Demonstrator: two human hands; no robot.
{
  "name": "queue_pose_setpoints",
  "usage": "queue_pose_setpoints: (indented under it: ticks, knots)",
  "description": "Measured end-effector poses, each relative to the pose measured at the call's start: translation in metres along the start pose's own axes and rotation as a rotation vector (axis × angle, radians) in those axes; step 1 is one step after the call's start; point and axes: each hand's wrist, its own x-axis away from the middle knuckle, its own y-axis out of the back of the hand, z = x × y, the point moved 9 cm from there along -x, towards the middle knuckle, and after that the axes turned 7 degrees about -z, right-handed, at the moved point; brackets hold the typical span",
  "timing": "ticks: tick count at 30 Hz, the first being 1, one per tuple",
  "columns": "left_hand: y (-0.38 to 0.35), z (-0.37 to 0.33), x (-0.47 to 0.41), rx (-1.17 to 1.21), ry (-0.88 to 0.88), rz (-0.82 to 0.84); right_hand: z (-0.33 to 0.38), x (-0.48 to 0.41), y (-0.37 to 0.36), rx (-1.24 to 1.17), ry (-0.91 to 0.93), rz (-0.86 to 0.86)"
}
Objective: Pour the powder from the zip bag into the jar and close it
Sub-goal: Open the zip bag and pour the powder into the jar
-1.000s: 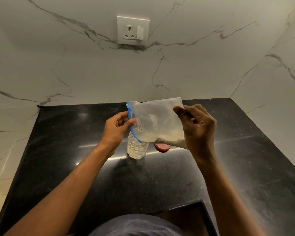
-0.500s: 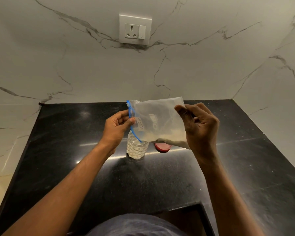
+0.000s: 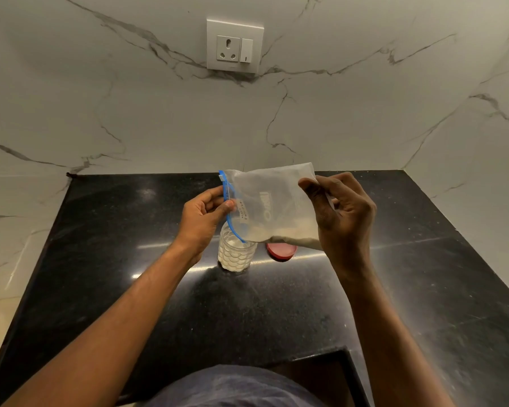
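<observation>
A clear zip bag point(image 3: 269, 202) with a blue zip strip hangs sideways in the air, its zip edge pointing left and down. Pale powder lies along the bag's lower edge. My left hand point(image 3: 203, 220) pinches the zip edge. My right hand point(image 3: 340, 214) grips the bag's closed end, held a little higher. Directly under the bag's lower zip corner stands a small clear dimpled jar point(image 3: 236, 255), open and holding white powder. Its red lid point(image 3: 281, 250) lies flat on the counter just right of the jar, partly hidden by the bag.
The jar stands on a black stone counter point(image 3: 130, 259) set in a corner of white marble walls. A wall socket with a switch point(image 3: 234, 45) is above the counter. The counter's front edge has a notch at the lower middle.
Both hands and the bag have stayed almost in place over the jar; the powder sits along the bag's lower edge as before.
</observation>
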Motion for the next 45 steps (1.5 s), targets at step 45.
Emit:
queue_pose_setpoints:
  ticks: [45]
  knots:
    - [0.001,0.0,-0.003,0.07,0.017,-0.031,0.002,-0.014,-0.007,-0.074,-0.065,0.068]
